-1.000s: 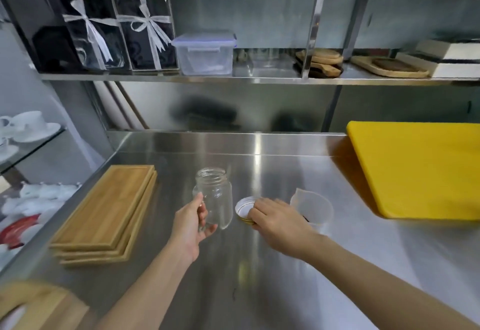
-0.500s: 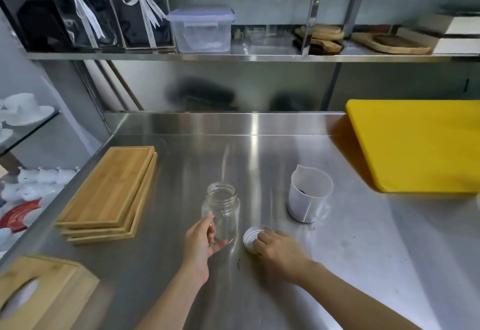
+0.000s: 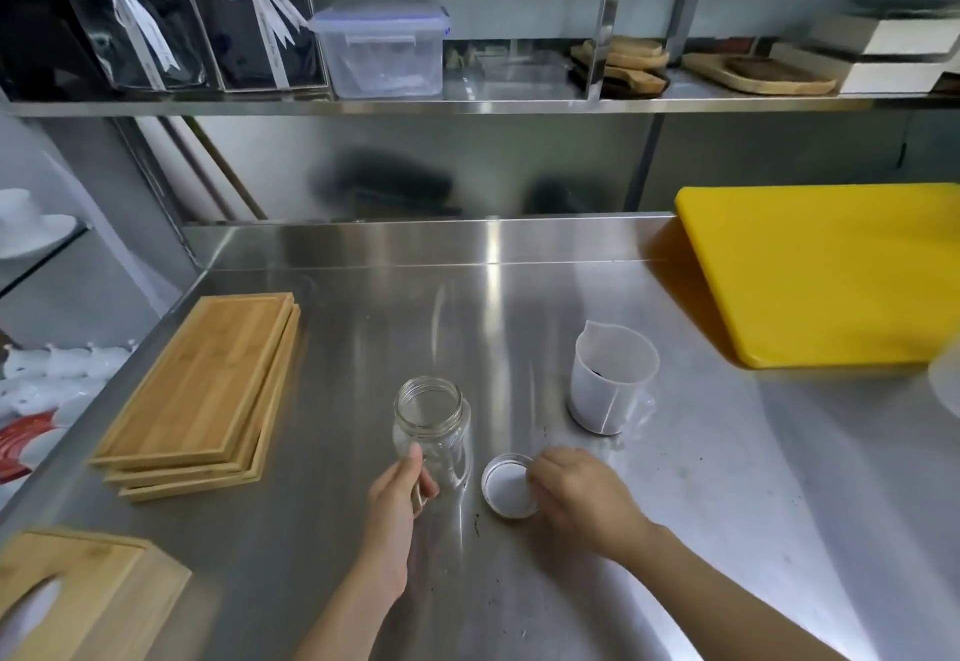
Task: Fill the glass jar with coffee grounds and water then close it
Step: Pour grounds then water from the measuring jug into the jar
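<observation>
An empty clear glass jar [image 3: 434,431] stands upright and uncapped on the steel counter [image 3: 363,348]. My left hand [image 3: 397,504] grips the jar low on its near left side. The jar's round lid [image 3: 510,486] lies upside down on the counter just right of the jar. My right hand [image 3: 576,496] rests on the lid's right edge, fingers curled over the rim. Behind and to the right stands a white plastic measuring cup [image 3: 613,379] with dark coffee grounds at its bottom.
A stack of bamboo trays [image 3: 202,390] lies at the left. A wooden tissue box [image 3: 78,598] sits at the near left corner. A yellow cutting board [image 3: 826,270] covers the far right. Dark specks dot the counter near the lid. Shelves with boxes hang above.
The view has tilted down and drawn closer. The jar and lid have come nearer to me on the counter, and the lid now lies flat under my right hand.
</observation>
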